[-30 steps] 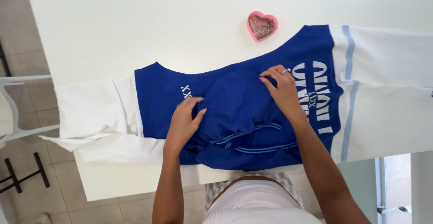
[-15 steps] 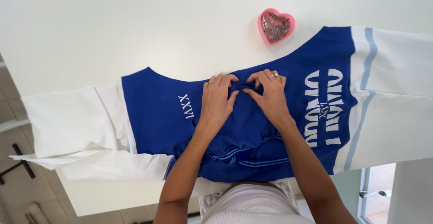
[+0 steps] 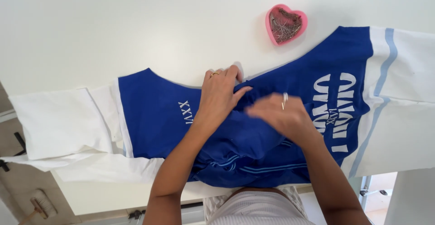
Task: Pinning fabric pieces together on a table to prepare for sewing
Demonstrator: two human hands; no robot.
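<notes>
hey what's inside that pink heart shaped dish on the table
The pink heart-shaped dish holds a loose heap of thin metal pins. The heap covers most of the dish's floor, so anything lying beneath cannot be seen.

Right hand blurred; jersey sleeve cut off.

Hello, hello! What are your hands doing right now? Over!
Left hand flat on the blue and white shirt, pinching its top edge. Right hand blurred, over the shirt's middle. Pink heart-shaped pin dish apart, on white table.

Blue jersey with white sleeves, light-blue stripes; pink heart-shaped dish.
</notes>
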